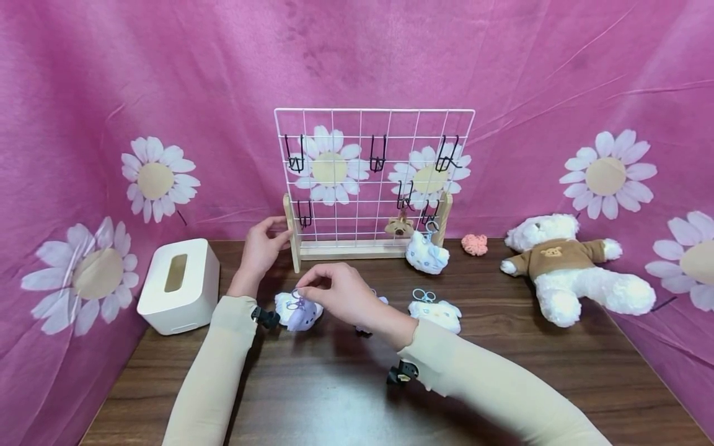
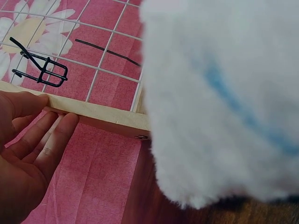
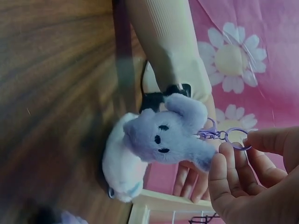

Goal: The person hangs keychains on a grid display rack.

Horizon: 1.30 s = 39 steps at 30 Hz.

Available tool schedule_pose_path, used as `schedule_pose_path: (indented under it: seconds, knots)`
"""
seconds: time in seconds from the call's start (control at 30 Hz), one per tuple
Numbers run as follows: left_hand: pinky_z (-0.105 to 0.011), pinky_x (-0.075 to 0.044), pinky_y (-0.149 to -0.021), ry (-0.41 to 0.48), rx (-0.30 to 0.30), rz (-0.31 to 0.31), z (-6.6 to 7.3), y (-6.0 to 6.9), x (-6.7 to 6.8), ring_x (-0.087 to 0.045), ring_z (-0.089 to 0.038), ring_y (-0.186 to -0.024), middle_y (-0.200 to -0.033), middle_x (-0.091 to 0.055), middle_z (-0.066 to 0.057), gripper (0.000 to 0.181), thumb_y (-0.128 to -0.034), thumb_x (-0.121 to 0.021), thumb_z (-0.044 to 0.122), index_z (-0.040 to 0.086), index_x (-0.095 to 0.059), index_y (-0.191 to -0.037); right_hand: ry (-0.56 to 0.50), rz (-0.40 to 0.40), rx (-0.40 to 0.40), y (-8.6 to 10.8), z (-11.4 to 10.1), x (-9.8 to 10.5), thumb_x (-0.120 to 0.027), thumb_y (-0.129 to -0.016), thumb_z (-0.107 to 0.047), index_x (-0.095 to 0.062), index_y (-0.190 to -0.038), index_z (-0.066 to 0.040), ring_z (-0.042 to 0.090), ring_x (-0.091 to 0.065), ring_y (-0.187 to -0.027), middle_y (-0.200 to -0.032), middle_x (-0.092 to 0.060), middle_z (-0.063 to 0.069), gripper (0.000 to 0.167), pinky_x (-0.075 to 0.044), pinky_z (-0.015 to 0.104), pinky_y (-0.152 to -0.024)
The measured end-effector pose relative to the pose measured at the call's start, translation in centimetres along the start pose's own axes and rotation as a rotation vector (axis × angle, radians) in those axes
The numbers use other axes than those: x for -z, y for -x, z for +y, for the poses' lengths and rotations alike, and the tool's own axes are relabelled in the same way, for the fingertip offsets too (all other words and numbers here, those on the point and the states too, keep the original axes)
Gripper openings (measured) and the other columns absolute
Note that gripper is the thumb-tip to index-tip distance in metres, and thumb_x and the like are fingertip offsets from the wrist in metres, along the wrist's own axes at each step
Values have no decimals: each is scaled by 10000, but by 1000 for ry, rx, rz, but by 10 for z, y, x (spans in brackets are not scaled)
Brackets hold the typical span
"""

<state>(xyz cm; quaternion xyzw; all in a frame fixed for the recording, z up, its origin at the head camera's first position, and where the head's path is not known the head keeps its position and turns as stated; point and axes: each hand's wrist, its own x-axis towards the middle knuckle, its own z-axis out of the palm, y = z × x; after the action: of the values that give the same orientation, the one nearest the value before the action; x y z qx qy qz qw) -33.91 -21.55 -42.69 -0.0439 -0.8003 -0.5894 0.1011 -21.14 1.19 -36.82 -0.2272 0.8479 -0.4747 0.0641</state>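
The purple toy (image 3: 161, 135), hanging by the white toy (image 3: 122, 163), looks light and soft, so its seemingly stiff ring (image 3: 226, 136), which the right hand (image 1: 346, 294) pinches, suits holding, while the left hand (image 1: 261, 249) grips the wooden post (image 1: 292, 241).

The small, long-eared plush keychain (image 3: 156, 137) in my right hand (image 3: 261, 182) is lilac, its round ring (image 3: 249, 142) purple. At three o'clock, the fluffy plush bear (image 1: 574, 284) is white, its cloth shirt (image 1: 560, 259) brown. At twelve o'clock, the pink cloth backdrop (image 1: 357, 56) has white, yellow-centred daisies (image 1: 320, 173).
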Motion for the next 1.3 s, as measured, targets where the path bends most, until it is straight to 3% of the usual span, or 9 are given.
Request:
schedule_pose_path:
  seconds: [0.3,0.53,0.77,1.03,1.3]
  knots:
    - [-426,-732,-970,-13,5,5,0,1,-1,-778,-415,-1168,-1366,-746,-296,398,-1091,-728,78,-19,-682,-1475,-38,28,-22,-16,1,13,-796,-1043,-193,-853,-1048,-170,74,-669,-892,-1037,-825,-14,62,-604,226,-785]
    - [-324,-740,-922,-23,11,3,-1,1,-1,-784,-374,-1148,-1369,-748,-286,398,-1093,-727,83,-10,-683,-1477,-43,110,-19,-31,5,17,-814,-1029,-163,-842,-1049,-117,99,-650,-846,-970,-811,36,58,-565,191,-705]
    - [-402,-735,-957,-13,4,1,0,1,0,-779,-433,-1171,-1378,-738,-301,412,-1089,-729,75,-27,-672,-1484,-50,187,-16,-49,12,17,-825,-1010,-148,-843,-1032,-94,88,-626,-782,-901,-791,46,60,-534,176,-645]
    - [-376,-731,-964,-18,8,2,2,0,0,-786,-413,-1165,-1390,-733,-297,410,-1096,-722,80,-22,-670,-1490,-21,257,-35,-67,17,12,-813,-1018,-166,-865,-1049,-118,98,-646,-817,-956,-830,48,78,-530,175,-650]
    - [-390,-728,-971,-23,3,-6,0,1,0,-772,-422,-1176,-1388,-730,-307,416,-1097,-722,84,-19,-668,-1496,-81,301,-82,-81,19,11,-804,-1033,-144,-859,-1055,-90,113,-669,-860,-1017,-838,76,80,-552,167,-672]
